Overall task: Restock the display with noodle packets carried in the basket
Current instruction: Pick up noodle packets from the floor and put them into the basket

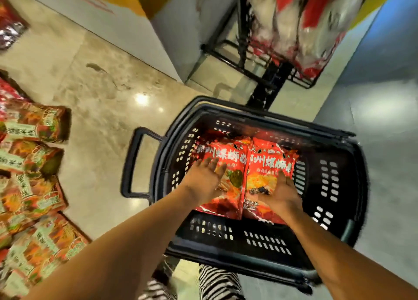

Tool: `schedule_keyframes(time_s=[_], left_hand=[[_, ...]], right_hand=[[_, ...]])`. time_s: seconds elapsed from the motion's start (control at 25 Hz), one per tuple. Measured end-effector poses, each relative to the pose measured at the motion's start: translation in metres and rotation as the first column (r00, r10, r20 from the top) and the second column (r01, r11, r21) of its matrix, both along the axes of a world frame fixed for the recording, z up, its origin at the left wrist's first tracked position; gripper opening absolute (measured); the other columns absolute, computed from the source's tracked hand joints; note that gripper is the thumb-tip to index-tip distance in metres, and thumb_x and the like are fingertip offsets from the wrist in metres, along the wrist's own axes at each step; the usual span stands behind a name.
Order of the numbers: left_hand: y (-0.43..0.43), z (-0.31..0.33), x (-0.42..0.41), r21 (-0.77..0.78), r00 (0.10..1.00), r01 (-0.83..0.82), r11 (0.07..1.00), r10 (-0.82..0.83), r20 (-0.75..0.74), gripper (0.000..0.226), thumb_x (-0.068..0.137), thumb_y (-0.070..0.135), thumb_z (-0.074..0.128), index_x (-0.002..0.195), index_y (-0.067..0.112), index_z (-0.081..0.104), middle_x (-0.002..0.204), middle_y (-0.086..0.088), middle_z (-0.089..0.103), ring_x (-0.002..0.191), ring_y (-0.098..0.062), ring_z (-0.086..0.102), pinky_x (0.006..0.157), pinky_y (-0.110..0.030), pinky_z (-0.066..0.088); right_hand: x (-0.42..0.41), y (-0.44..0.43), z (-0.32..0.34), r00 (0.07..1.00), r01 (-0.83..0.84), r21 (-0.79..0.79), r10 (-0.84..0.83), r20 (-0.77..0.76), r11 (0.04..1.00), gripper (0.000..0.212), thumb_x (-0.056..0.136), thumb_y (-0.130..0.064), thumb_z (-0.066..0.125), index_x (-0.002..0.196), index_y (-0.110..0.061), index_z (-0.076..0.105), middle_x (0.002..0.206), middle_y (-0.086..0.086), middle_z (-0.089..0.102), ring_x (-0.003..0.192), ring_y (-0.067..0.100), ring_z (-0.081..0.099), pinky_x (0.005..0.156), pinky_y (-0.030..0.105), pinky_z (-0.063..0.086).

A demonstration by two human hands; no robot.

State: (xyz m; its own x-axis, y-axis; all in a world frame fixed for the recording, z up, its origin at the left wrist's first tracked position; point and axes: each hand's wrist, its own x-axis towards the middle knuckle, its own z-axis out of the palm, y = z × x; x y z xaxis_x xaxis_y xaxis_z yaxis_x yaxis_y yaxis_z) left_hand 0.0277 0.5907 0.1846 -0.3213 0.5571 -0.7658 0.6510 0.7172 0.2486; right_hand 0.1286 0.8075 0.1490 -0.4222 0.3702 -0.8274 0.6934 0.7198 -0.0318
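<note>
Trousers: black-and-white striped trousers point(217, 284) at the bottom edge, nearest me.
Left hand: my left hand point(204, 182) lies flat with fingers spread on the left red foil noodle packet point(228, 157). It is released, with no grasp.
Right hand: my right hand point(280, 195) is on the lower part of the right red foil noodle packet point(269, 164) with fingers bent. It's blurred, so I can't tell if it is grasping or just pressing.
Packets: both lie side by side, face up, touching, inside the basket. More red shows under them, count unclear.
Basket: black perforated plastic basket point(226, 232) on the glossy beige tiled floor point(101, 96), its pull handle point(133, 161) sticking out left.
Display: orange-and-green packets point(34, 164) stacked at the left edge, well apart from the basket.
Far: black wire rack point(257, 73) holding red-and-white bags point(294, 28), blurred.
Progress: early, I judge. Nothing has been lifted yet and the stock is in the basket. Left to do is grip, lift, carry and shelve. I can't tell which display is the target.
</note>
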Motion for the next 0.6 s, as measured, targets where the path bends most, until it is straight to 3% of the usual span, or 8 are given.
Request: schedule_keyframes(time_s=[0.12,0.2,0.28,0.36,0.44,0.6], left_hand=[[-0.046,0.04,-0.015,0.074,0.99,0.034,0.997,-0.024,-0.139,0.073,0.103,0.051,0.033,0.158,0.014,0.002,0.164,-0.017,0.001,0.151,-0.035,0.003,0.121,-0.045,0.005],[-0.083,0.054,-0.021,0.128,0.98,-0.03,0.991,0.055,-0.193,0.072,0.102,0.05,0.035,0.157,0.012,0.008,0.163,-0.021,0.006,0.15,-0.037,0.009,0.121,-0.045,0.008],[-0.13,0.06,-0.027,0.197,0.95,-0.121,0.973,0.171,-0.26,0.07,0.096,0.051,0.038,0.151,0.008,0.035,0.154,-0.027,0.031,0.141,-0.043,0.035,0.114,-0.049,0.03],[-0.181,0.066,-0.037,0.149,0.939,-0.2,0.968,0.233,-0.251,0.076,0.089,0.057,0.03,0.139,0.005,0.053,0.144,-0.028,0.046,0.129,-0.044,0.051,0.102,-0.051,0.044],[-0.236,0.064,-0.045,0.086,0.925,-0.308,0.948,0.319,-0.205,0.086,0.089,0.065,0.02,0.151,0.007,0.035,0.156,-0.025,0.025,0.142,-0.043,0.033,0.112,-0.051,0.032],[-0.35,0.07,-0.062,0.046,0.874,-0.423,0.905,0.42,-0.246,0.086,0.095,0.067,0.031,0.157,0.011,0.011,0.162,-0.023,0.003,0.15,-0.04,0.011,0.12,-0.048,0.015]], right_hand=[[-0.019,-0.029,0.046,0.989,-0.082,0.024,0.084,-0.125,0.996,0.113,0.08,-0.06,0.068,0.156,-0.014,-0.003,0.162,0.017,0.011,0.148,0.035,0.017,0.116,0.055,0.028],[-0.038,-0.055,0.069,0.969,-0.093,0.045,0.1,-0.227,0.995,0.105,0.083,-0.058,0.065,0.156,-0.013,0.003,0.161,0.016,0.015,0.148,0.034,0.019,0.117,0.051,0.027],[-0.058,-0.095,0.09,0.937,-0.06,0.048,0.073,-0.341,0.997,0.101,0.085,-0.056,0.064,0.156,-0.013,0.006,0.161,0.016,0.016,0.148,0.032,0.019,0.119,0.048,0.023],[-0.079,-0.144,0.106,0.906,-0.073,0.068,0.095,-0.412,0.995,0.1,0.086,-0.055,0.063,0.156,-0.01,0.008,0.162,0.016,0.015,0.149,0.031,0.015,0.121,0.045,0.019],[-0.1,-0.198,0.116,0.876,-0.118,0.089,0.146,-0.46,0.989,0.099,0.086,-0.054,0.064,0.155,-0.007,0.011,0.161,0.017,0.017,0.149,0.031,0.014,0.121,0.044,0.017],[-0.139,-0.308,0.129,0.84,-0.23,0.09,0.245,-0.484,0.969,0.095,0.087,-0.05,0.065,0.154,-0.005,0.017,0.159,0.019,0.02,0.148,0.033,0.018,0.12,0.044,0.019]])
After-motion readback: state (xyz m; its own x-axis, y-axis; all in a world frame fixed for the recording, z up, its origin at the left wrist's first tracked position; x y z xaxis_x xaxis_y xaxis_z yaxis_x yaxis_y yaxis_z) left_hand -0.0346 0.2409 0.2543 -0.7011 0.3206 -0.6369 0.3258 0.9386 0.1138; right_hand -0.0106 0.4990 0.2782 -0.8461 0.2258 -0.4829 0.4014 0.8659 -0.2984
